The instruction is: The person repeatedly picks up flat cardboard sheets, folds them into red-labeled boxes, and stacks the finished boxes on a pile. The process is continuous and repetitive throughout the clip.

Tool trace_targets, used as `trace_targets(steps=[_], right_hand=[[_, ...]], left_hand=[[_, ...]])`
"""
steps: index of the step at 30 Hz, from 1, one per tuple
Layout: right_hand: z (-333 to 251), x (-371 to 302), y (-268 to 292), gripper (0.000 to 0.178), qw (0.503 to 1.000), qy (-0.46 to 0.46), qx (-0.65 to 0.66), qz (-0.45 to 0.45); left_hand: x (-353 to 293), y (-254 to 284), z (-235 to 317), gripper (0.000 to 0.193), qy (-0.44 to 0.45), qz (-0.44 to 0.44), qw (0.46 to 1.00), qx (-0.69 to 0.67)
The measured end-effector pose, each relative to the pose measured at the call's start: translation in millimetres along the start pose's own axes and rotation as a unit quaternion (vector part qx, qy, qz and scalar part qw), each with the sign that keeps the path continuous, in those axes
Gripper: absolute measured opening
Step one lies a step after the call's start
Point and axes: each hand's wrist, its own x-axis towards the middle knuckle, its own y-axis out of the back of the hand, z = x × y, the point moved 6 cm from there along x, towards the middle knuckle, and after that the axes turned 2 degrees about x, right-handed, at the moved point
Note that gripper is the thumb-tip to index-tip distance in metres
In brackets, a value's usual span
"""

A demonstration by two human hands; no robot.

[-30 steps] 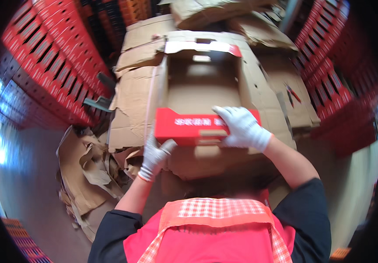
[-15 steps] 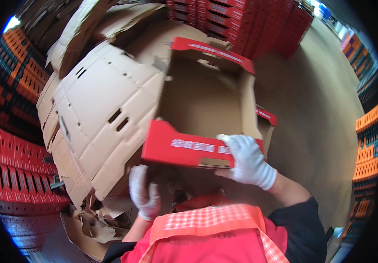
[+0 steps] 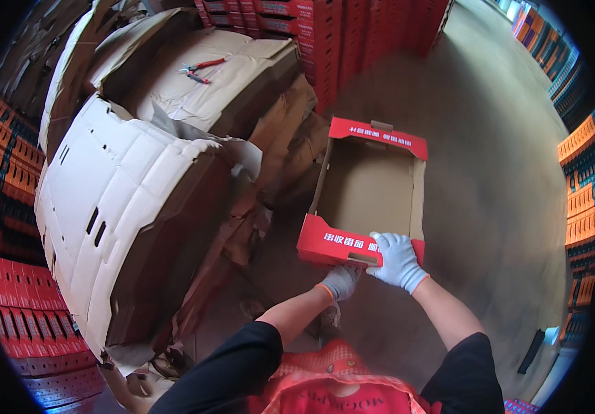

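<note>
Right hand point(image 3: 397, 263): fingers clamped on red carton point(image 3: 335, 243), five o'clock. Left hand point(image 3: 342, 282): six o'clock, closure unclear. Best held level.

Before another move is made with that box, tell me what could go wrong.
The right hand grips the near end of the open red box and the left hand is at its underside there; with no hand at the far end, that end might dip or swing.
The flattened cardboard stack has ragged edges facing the box; a swing left could snag them.
The red-handled pliers lie loose on cardboard and might slide if it is bumped.
</note>
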Motion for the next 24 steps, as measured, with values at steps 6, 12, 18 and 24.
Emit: trace_targets(steps=[6, 12, 18, 24], right_hand=[[12, -2, -4, 0.084, 1.0, 0.011, 0.013, 0.012], [8, 3, -22, 0.084, 0.997, -0.04, -0.017, -0.07], [10, 19, -47, 0.093, 0.981, -0.091, -0.046, -0.166], [-40, 63, 31, 0.072, 0.926, -0.113, -0.099, -0.346]], left_hand=[[-15, -1, -6, 0.057, -0.012, 0.103, 0.98, -0.169], [-21, 22, -8, 0.051, -0.046, 0.069, 0.982, -0.172], [-40, 88, 33, 0.039, -0.132, -0.068, 0.946, -0.288], [-211, 236, -36, 0.054, -0.064, 0.291, 0.839, -0.456]])
